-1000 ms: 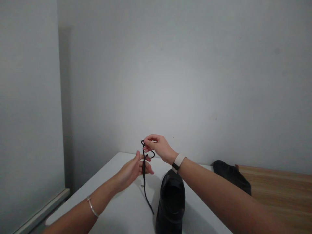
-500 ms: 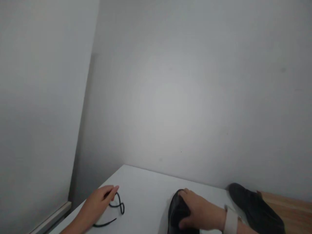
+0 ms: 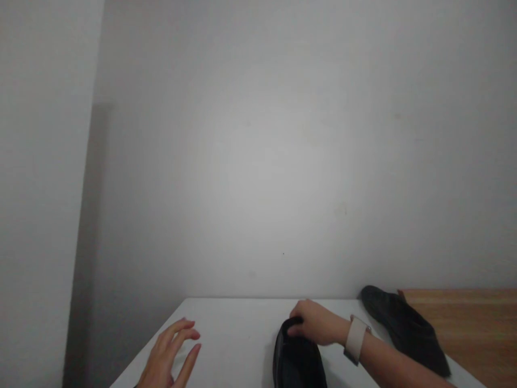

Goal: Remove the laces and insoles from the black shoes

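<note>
walls (image 3: 262, 161): plain grey | white table (image 3: 238, 323) | wooden surface (image 3: 476, 323) right

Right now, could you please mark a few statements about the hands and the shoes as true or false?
1. The right hand holds the far end of the near black shoe. True.
2. The left hand grips a shoelace. False: its fingers are spread open and hold nothing, and no lace is in view.
3. A second black shoe lies further right, beside the wooden surface. True.
4. The right wrist is bare. False: it wears a watch with a pale band.
</note>
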Demonstrator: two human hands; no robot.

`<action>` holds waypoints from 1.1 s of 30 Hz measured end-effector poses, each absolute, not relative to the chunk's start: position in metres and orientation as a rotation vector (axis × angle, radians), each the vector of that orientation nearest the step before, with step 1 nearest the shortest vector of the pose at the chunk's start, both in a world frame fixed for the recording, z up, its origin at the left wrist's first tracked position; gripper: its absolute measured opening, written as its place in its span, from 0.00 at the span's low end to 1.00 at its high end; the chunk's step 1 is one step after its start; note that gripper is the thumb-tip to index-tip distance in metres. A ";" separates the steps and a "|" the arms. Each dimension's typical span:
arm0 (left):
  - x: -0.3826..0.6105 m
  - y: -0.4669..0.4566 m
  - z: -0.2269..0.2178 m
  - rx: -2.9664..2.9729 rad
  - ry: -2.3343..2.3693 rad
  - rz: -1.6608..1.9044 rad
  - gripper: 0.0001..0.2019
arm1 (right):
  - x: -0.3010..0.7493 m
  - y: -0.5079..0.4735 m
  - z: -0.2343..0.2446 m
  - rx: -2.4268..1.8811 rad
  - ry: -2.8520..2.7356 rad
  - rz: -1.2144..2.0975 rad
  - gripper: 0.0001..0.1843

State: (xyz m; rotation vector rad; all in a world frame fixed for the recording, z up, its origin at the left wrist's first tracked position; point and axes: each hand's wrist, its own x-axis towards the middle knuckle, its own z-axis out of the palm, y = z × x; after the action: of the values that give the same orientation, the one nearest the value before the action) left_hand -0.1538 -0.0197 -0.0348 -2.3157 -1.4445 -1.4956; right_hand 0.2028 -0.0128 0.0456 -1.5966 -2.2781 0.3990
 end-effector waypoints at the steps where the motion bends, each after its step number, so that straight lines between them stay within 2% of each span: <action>1: -0.136 -0.022 -0.020 -2.428 -1.485 -1.558 0.15 | 0.206 -0.007 0.045 -1.596 -2.248 0.460 0.08; 5: -0.057 -0.020 0.018 -3.076 -1.481 -1.623 0.17 | 0.218 0.014 0.035 -1.584 -2.126 0.702 0.12; 10: 0.014 0.009 0.007 -3.348 -1.462 -1.667 0.24 | 0.228 0.025 0.019 -1.504 -1.975 0.840 0.16; 16: 0.046 0.034 -0.021 -3.309 -1.881 -2.011 0.11 | 0.232 0.026 -0.004 -1.319 -1.877 0.897 0.22; 19: 0.050 0.037 -0.026 -3.176 -1.944 -2.170 0.10 | 0.232 0.024 -0.006 -1.213 -1.795 0.823 0.23; 23: 0.056 0.039 -0.030 -2.969 -1.928 -2.439 0.09 | 0.233 0.006 0.020 -1.136 -1.774 0.557 0.15; 27: 0.059 0.042 -0.037 -2.955 -1.850 -2.578 0.10 | 0.229 -0.030 0.050 -1.147 -2.163 0.457 0.04; 29: 0.059 0.043 -0.039 -3.005 -1.812 -2.612 0.12 | 0.222 -0.046 0.056 -1.277 -2.436 0.398 0.03; 33: 0.056 0.044 -0.044 -3.050 -1.798 -2.646 0.16 | 0.203 -0.060 0.056 -1.445 -2.836 0.026 0.04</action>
State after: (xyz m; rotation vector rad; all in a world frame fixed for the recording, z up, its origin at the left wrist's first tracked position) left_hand 0.0560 0.0436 -0.0440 -3.0505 -1.7980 -2.6462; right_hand 0.2026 -0.0599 0.0560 -1.4449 -2.8359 0.0256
